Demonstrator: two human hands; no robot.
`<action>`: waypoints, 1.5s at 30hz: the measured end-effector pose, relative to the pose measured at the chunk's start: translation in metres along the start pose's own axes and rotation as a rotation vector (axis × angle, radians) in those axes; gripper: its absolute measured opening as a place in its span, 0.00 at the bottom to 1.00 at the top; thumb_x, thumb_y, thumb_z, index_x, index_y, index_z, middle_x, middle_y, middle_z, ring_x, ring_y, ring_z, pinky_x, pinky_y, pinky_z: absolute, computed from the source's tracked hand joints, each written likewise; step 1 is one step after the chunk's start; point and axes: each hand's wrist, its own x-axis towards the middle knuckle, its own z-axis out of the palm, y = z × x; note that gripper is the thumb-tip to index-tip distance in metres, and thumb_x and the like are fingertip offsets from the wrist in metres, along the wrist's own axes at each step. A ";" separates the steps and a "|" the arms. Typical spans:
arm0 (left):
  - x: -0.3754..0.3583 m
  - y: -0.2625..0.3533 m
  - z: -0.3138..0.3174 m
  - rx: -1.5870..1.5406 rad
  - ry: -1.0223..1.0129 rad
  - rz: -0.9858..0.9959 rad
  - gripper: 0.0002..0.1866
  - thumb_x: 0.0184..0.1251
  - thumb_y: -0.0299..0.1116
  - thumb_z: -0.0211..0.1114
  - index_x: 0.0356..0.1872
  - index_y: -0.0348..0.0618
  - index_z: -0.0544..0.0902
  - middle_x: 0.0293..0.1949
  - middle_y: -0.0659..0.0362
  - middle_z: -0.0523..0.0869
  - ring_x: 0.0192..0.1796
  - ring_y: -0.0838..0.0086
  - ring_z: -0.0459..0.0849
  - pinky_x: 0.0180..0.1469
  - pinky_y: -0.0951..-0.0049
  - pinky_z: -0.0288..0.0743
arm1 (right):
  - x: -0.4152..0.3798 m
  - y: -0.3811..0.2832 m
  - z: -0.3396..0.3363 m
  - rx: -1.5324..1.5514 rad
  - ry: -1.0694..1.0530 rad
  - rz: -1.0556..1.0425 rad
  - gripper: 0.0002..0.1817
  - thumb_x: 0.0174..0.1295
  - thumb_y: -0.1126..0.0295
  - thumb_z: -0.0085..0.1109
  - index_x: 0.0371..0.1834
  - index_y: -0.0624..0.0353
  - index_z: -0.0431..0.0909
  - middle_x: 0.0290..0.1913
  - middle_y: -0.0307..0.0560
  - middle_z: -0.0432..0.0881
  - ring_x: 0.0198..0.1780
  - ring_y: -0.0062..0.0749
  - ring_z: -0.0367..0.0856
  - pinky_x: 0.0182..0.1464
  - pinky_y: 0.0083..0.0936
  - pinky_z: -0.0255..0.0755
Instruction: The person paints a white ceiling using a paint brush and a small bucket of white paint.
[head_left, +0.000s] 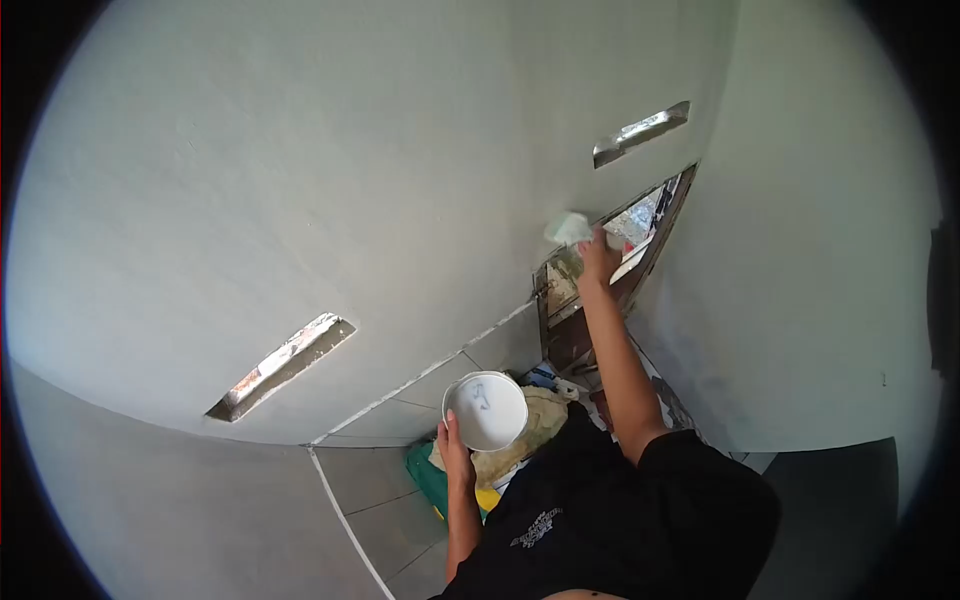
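Note:
My left hand (455, 452) grips the near left rim of a round white tub (505, 415), thumb over the edge. Its mouth faces up at me, and a few dark marks show on the white inside. Farther up, my right hand (600, 258) is closed on a whitish, sponge-like pad (568, 229), slightly blurred. The pad overlaps the pale wall (400, 180) just above the upper left edge of a framed window opening (640, 225).
Two narrow slots, one left (282, 366) and one upper right (642, 134), pierce the wall. Grey tiles (385, 510) line the lower part below a white seam. A beige cloth (540, 420) and a green bag (428, 480) lie under the tub.

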 end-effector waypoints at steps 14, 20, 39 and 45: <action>-0.014 -0.006 -0.002 -0.072 0.052 0.074 0.31 0.75 0.55 0.57 0.63 0.36 0.72 0.55 0.54 0.80 0.56 0.69 0.79 0.60 0.66 0.73 | -0.069 -0.135 0.135 0.283 -0.323 -0.293 0.29 0.68 0.61 0.64 0.61 0.69 0.64 0.60 0.57 0.72 0.62 0.46 0.77 0.70 0.42 0.70; -0.025 0.004 -0.009 -0.057 0.079 0.087 0.31 0.75 0.55 0.57 0.64 0.35 0.72 0.55 0.54 0.79 0.57 0.69 0.78 0.59 0.67 0.73 | -0.074 0.012 0.019 0.238 -0.090 -0.009 0.37 0.69 0.58 0.63 0.70 0.72 0.58 0.67 0.58 0.68 0.68 0.56 0.70 0.73 0.44 0.67; -0.031 -0.016 -0.061 -0.109 0.195 0.079 0.34 0.74 0.56 0.57 0.66 0.34 0.69 0.58 0.51 0.78 0.57 0.65 0.80 0.60 0.62 0.75 | -0.114 -0.061 0.124 0.168 0.142 -0.069 0.27 0.70 0.64 0.57 0.65 0.70 0.64 0.62 0.57 0.75 0.61 0.40 0.79 0.65 0.35 0.74; -0.025 -0.014 -0.043 -0.107 0.124 0.061 0.33 0.74 0.56 0.57 0.66 0.36 0.70 0.58 0.51 0.78 0.57 0.66 0.79 0.58 0.63 0.75 | -0.131 -0.163 0.180 0.434 -0.306 -0.292 0.28 0.73 0.66 0.55 0.66 0.75 0.57 0.65 0.58 0.68 0.67 0.45 0.72 0.72 0.38 0.70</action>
